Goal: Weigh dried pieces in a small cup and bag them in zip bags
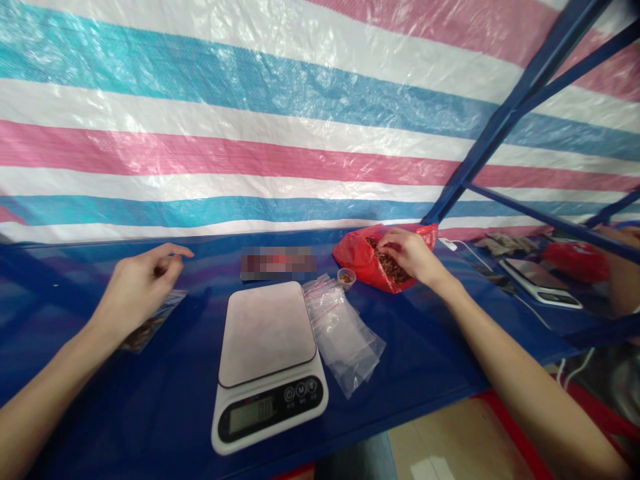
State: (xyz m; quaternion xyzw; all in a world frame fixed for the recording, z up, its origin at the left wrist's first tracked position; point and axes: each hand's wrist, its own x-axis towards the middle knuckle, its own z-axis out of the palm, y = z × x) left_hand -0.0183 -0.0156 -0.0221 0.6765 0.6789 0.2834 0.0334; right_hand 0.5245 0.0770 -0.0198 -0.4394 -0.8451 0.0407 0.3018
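Presently my right hand (pixel 411 257) pinches loose, light brown bits inside the limp red bag (pixel 367 257); left hand (pixel 137 287) half-curled, empty, above a filled packet (pixel 153 323).

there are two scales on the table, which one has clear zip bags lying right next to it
The near white scale in front of the person; the clear zip bags lie along its right edge. The far scale at right has none beside it.

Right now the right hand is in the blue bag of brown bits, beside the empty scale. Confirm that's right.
Not quite: the bag is red, not blue. The head view shows the right hand reaching into it among the brown bits, with the empty scale on the blue table beside it.
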